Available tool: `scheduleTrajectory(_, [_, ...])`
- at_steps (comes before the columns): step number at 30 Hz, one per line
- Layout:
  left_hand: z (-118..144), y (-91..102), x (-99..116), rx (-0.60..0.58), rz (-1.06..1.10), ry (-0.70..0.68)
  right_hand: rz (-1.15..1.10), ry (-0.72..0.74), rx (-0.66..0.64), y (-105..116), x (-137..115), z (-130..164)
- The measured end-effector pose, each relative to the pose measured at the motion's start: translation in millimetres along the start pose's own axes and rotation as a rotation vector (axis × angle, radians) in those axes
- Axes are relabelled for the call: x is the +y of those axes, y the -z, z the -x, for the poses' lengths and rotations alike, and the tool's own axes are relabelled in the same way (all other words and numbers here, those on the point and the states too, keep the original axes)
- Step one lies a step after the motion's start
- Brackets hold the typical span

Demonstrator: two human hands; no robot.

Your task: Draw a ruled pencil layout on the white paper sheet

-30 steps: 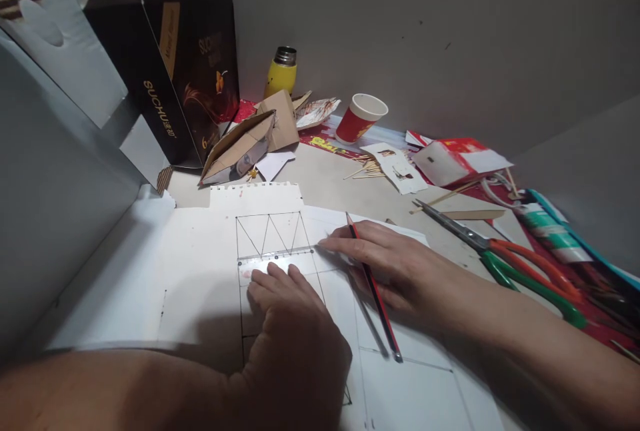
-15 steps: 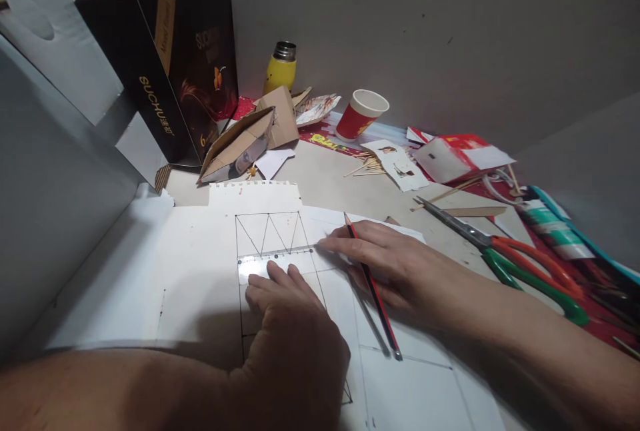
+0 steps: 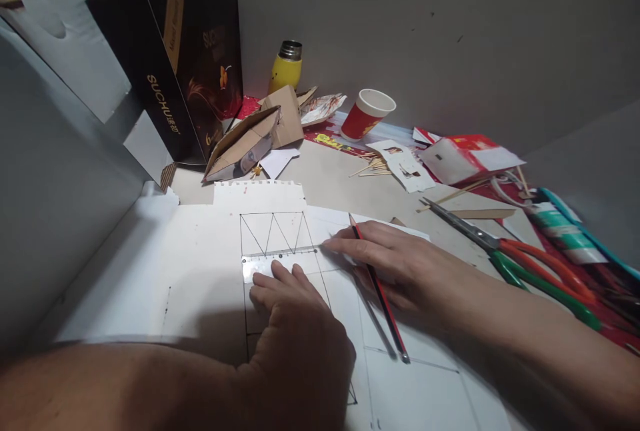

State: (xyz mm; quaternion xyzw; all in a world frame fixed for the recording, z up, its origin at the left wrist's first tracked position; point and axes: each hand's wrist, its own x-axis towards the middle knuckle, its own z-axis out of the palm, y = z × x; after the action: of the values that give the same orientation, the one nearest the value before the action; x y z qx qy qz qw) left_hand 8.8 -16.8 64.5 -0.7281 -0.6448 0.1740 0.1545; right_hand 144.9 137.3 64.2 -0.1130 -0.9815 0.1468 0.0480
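Note:
A white sheet (image 3: 200,264) with a pencilled grid and zigzag triangles lies flat before me. A clear plastic ruler (image 3: 260,262) lies across the drawing, just under the triangles. My left hand (image 3: 295,324) presses its fingertips down on the ruler. My right hand (image 3: 395,261) rests flat on the paper with its fingertips at the ruler's right end. A red-and-black pencil (image 3: 380,291) sits between its fingers, tip pointing away from me.
Scissors with orange and green handles (image 3: 505,248) lie to the right, next to a glue tube (image 3: 563,231). At the back stand a red paper cup (image 3: 367,114), a yellow bottle (image 3: 286,68), a tall dark box (image 3: 195,58), cardboard scraps (image 3: 250,141) and wooden sticks (image 3: 367,168).
Both hands, the ruler and the pencil hold the same places on the sheet; only the camera view has drifted slightly.

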Motion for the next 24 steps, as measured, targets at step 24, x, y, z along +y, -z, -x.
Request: scheduleTrajectory(24, [-0.3, -9.9, 3.8, 0.017, -0.027, -0.025, -0.025, -0.035, -0.004, 0.3, -0.8, -0.7])
